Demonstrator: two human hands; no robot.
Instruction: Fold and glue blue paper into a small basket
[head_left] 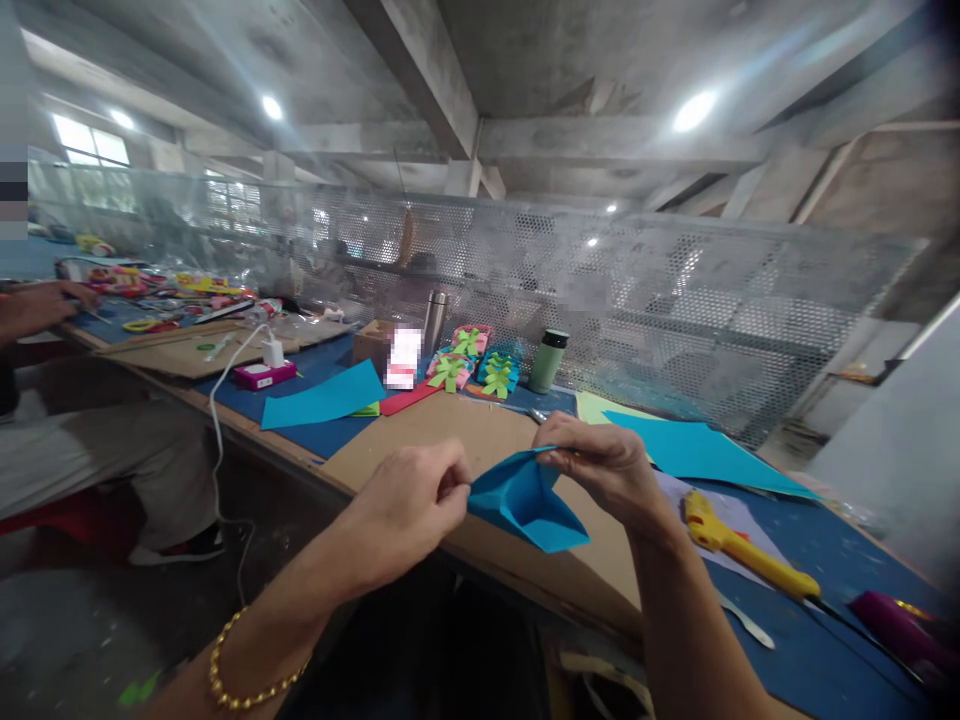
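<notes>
Between my hands, above the cardboard sheet, is a folded piece of blue paper with an open hollow facing me. My left hand pinches its left corner, fingers closed. With thumb and fingers, my right hand grips the upper right edge. A gold bead bracelet is on my left wrist. Beyond my hands stand several small paper pieces with light green bows. Flat blue paper lies to the left, and more blue sheets lie to the right.
A yellow glue gun with a black cord rests on the right, beside a white plastic utensil. Farther back are a green tumbler, a steel bottle and a purple power block with a white cable. Another person's hand is at far left.
</notes>
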